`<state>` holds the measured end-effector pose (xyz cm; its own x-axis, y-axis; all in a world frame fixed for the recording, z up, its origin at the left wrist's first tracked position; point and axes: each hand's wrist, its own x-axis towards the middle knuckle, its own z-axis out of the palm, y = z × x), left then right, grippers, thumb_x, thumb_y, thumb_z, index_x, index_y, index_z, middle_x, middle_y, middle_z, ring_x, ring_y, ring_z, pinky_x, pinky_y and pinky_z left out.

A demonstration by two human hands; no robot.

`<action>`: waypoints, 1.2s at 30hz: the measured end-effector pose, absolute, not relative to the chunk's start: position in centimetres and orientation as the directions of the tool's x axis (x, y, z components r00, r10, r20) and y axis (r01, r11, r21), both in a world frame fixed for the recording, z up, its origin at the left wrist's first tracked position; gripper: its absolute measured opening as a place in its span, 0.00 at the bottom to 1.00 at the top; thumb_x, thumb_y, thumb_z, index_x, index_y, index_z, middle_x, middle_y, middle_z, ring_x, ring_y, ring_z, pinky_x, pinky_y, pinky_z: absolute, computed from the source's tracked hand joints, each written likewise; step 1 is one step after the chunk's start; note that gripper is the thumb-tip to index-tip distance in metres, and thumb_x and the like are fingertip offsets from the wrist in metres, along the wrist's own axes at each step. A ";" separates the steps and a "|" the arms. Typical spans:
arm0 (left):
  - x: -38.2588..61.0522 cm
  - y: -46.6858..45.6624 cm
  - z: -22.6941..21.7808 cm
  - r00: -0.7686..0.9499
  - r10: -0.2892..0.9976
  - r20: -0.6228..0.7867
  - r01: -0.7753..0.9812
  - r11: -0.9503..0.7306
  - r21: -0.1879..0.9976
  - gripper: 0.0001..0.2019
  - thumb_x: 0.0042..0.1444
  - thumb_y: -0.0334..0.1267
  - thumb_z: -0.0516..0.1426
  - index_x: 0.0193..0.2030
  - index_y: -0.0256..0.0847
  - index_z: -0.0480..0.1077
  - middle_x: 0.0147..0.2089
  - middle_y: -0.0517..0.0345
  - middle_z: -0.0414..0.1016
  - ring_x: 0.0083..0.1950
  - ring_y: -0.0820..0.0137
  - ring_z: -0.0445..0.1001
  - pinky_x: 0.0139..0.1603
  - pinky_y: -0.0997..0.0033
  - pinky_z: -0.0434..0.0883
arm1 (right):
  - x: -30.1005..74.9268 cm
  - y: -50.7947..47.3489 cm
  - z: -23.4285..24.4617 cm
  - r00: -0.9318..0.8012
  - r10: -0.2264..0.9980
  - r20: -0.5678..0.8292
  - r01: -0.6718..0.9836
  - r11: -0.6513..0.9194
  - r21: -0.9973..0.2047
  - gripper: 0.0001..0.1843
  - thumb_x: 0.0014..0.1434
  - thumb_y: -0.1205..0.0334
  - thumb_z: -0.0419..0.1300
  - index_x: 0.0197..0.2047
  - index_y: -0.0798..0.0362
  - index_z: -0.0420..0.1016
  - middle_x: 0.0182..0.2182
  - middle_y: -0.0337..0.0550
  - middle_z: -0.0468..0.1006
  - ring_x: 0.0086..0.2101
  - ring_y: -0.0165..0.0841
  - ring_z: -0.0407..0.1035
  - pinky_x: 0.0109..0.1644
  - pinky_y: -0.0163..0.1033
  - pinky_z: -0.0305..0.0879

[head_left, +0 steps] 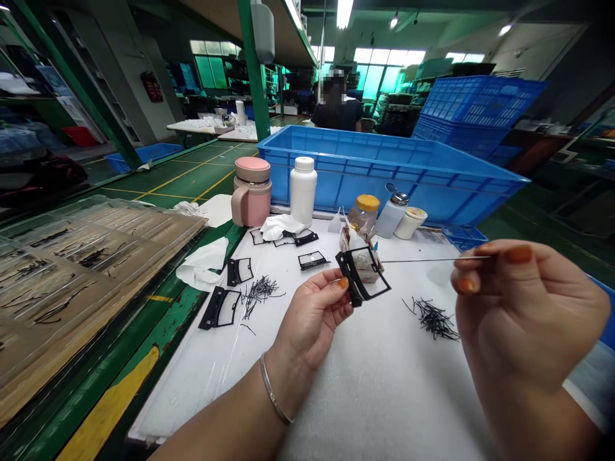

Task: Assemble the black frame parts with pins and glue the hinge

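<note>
My left hand [314,310] pinches a small black plastic frame [354,282] by its thick edge, tilted above the white work surface. In my right hand [523,314], a thin straight metal rod [423,260] is gripped between thumb and fingers. Its far end points left and reaches the frame's right side; whether it touches cannot be made out. Under my right hand lies a pile of short thin black strips [436,319]. Left of my left hand is another strip pile [261,289], beside similar black frames [218,307] lying flat.
Behind the frames stand a pink mug [252,198], a white bottle [303,192], a yellow-lidded jar [365,211] and a pump bottle [391,216]. A large blue crate [384,168] borders the back. White cloth [202,264] and a plastic-covered tray [96,256] lie left. A person [337,105] is beyond.
</note>
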<state>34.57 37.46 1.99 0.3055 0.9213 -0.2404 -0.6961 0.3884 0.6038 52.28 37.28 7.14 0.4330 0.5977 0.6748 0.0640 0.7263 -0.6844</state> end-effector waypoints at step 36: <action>33.4 38.2 2.4 0.294 0.939 -0.179 -0.637 0.332 0.696 0.14 0.48 0.31 0.67 0.43 0.34 0.75 0.37 0.53 0.77 0.33 0.76 0.74 0.34 0.79 0.71 | 52.8 37.6 8.5 -0.223 0.967 0.126 0.397 0.208 -0.894 0.20 0.59 0.47 0.65 0.31 0.58 0.78 0.24 0.43 0.74 0.22 0.26 0.63 0.24 0.28 0.60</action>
<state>33.40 38.24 2.43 0.2940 0.9389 -0.1788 -0.6372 0.3319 0.6956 52.76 37.57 8.53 -0.2232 0.9665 0.1264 0.3966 0.2085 -0.8940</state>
